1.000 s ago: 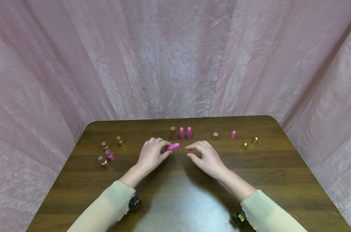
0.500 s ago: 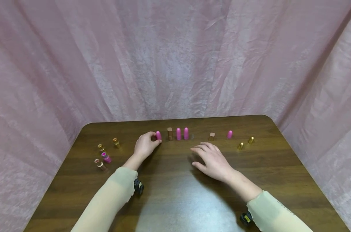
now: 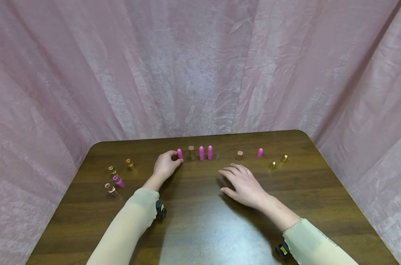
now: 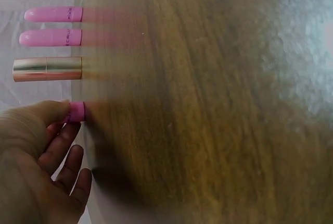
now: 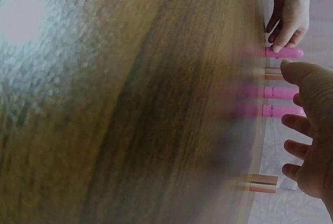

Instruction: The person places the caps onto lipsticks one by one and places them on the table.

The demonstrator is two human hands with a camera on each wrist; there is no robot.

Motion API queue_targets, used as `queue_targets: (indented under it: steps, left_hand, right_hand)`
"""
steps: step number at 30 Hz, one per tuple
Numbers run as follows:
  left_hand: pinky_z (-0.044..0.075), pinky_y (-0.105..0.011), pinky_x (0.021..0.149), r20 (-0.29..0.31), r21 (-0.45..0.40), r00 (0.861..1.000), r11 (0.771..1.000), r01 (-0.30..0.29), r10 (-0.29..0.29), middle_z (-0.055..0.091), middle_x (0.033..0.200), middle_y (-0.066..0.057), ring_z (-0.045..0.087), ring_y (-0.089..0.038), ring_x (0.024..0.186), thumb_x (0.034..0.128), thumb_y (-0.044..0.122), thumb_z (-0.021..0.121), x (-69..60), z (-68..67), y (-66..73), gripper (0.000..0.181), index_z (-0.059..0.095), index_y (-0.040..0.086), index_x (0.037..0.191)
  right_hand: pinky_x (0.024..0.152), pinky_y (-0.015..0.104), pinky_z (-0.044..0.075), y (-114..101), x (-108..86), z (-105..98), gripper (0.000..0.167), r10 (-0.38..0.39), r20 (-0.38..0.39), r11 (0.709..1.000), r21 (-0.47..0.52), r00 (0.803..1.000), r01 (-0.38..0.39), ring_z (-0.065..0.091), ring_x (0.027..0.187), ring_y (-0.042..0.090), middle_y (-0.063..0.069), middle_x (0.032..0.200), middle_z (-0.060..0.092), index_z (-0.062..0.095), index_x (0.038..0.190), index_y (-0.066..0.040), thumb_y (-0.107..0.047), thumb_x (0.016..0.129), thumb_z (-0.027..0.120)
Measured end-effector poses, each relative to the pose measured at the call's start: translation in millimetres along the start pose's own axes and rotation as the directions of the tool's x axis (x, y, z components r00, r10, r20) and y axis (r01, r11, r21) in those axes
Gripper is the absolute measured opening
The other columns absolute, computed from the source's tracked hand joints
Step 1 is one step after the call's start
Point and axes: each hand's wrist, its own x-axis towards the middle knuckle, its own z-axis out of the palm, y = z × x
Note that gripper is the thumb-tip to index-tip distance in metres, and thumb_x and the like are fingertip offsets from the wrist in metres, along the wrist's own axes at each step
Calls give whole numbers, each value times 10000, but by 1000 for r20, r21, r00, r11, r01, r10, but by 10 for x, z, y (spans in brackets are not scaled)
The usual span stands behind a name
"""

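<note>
A pink lipstick tube (image 3: 179,154) stands upright at the left end of a row near the table's far edge. My left hand (image 3: 164,165) pinches it between thumb and fingers; in the left wrist view its lower end (image 4: 77,112) appears to meet the tabletop. Just right of it stands a rose-gold lipstick tube (image 3: 192,154), then two more pink lipstick tubes (image 3: 201,153). Over the middle right of the table is my right hand (image 3: 243,186), fingers spread and relaxed, holding nothing. The right wrist view also shows the left hand (image 5: 291,15) on the pink tube (image 5: 285,52).
Capless lipstick bases stand at left: gold ones (image 3: 130,164), a pink one (image 3: 119,181) and a rose-gold one (image 3: 112,190). Right of the row are a rose-gold cap (image 3: 240,155), a pink cap (image 3: 260,152) and gold caps (image 3: 272,166). A pink curtain (image 3: 200,73) hangs behind the table.
My left hand has carried the tilted pink tube left and back, and set it upright left of the rose-gold one. The right hand has drawn slightly away to the right, its fingers more spread.
</note>
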Motion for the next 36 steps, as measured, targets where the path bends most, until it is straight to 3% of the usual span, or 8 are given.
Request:
queue_targets:
  steps: [6,11,16,19,26,31,36]
  left_hand:
    - [435,-496,1056,17,-4,1000,1000,-8,8,651,1337,-102,563,-316,1260,947,350,731,-44,-32,-80,555,589,95,1418]
    - [301,-597,1147,24,44,999,999,-27,26,381,1601,-152,345,-432,1435,965,511,626,-111,-174,-91,815,302,149,1620]
    - [170,-652,1180,33,142,992,981,-129,125,159,1694,-139,172,-441,1517,975,593,581,-196,-353,-15,898,125,236,1662]
    - [118,-623,1204,36,222,977,952,-212,210,110,1703,-134,112,-396,1543,969,618,579,-269,-430,51,912,117,247,1662]
    - [35,-567,1230,90,394,914,828,-398,396,84,1708,-113,56,-332,1562,969,691,496,-513,-526,243,898,156,227,1658]
    - [44,-561,1232,148,442,853,738,-510,501,114,1707,-94,79,-307,1562,971,711,467,-708,-510,403,878,201,225,1652]
    - [81,-564,1231,226,450,792,660,-601,567,130,1704,-97,79,-286,1563,980,714,439,-883,-428,548,861,220,217,1648]
  right_hand:
    - [1158,598,286,-4,-3,-6,608,-1,4,1000,7,1000,1,427,1402,409,81,1433,580,573,1454,-125,-391,935,744]
    - [1157,606,281,59,-26,-51,632,27,5,1000,-4,1000,-27,413,1411,405,92,1444,571,558,1465,-115,-399,932,745]
    - [1129,625,310,181,-55,-148,662,68,6,998,-12,998,-68,409,1409,418,105,1478,541,525,1491,-119,-382,929,755]
    - [1120,632,318,259,-59,-219,674,88,16,996,-25,996,-88,399,1416,415,116,1501,517,505,1509,-125,-374,933,752]
    - [1115,650,309,431,-26,-410,694,107,26,993,-63,994,-105,386,1418,433,139,1537,480,484,1522,-102,-355,934,752]
    - [1109,664,307,546,17,-523,680,124,34,989,-86,992,-121,387,1408,453,170,1498,507,480,1527,-118,-347,943,742]
    - [1084,668,334,635,77,-580,653,141,40,986,-99,989,-136,403,1389,464,184,1477,526,503,1494,-58,-340,951,731]
